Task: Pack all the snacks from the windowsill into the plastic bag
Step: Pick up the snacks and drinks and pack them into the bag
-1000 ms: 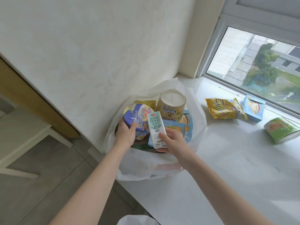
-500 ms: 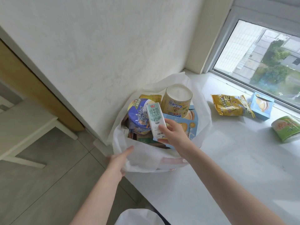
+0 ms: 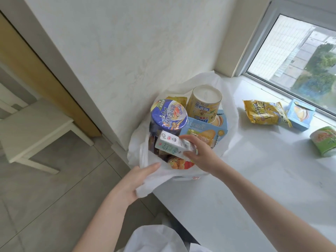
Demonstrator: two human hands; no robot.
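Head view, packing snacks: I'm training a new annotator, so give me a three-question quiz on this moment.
1. True or false: the right hand holds the milk carton over the open plastic bag.
2. How many snacks lie on the windowsill outside the bag? A) one B) three C) five
3. Fill in: the left hand holds the bag's near ____.

Key
1. True; the carton lies tilted on its side above the packed items.
2. B: the yellow packet, the small blue box and the green cup.
3. Rim, on the floor side.
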